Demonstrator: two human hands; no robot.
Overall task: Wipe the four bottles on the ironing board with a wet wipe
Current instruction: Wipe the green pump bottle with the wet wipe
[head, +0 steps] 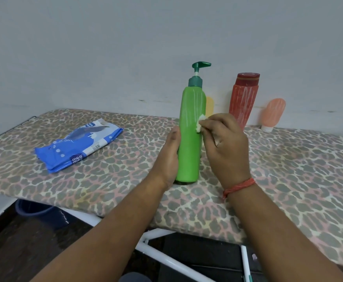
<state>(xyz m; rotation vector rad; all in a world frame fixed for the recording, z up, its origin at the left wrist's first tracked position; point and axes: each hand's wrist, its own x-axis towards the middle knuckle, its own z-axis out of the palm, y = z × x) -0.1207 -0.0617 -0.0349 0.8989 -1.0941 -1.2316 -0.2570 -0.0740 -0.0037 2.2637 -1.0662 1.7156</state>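
Note:
A tall green pump bottle [190, 127] stands upright on the leopard-print ironing board [288, 169]. My left hand [169, 157] grips its lower left side. With my right hand [225, 145] I pinch a small white wet wipe [200, 122] against the bottle's right side. Behind it, by the wall, stand a yellow bottle [209, 105], mostly hidden, a red ribbed bottle [244, 98] and a small pink tube [272, 117] standing on its white cap.
A blue wet-wipe pack [79, 145] lies on the board's left part. The grey wall [125, 58] runs close behind the bottles. White metal board legs [166, 259] and a dark floor show below the front edge.

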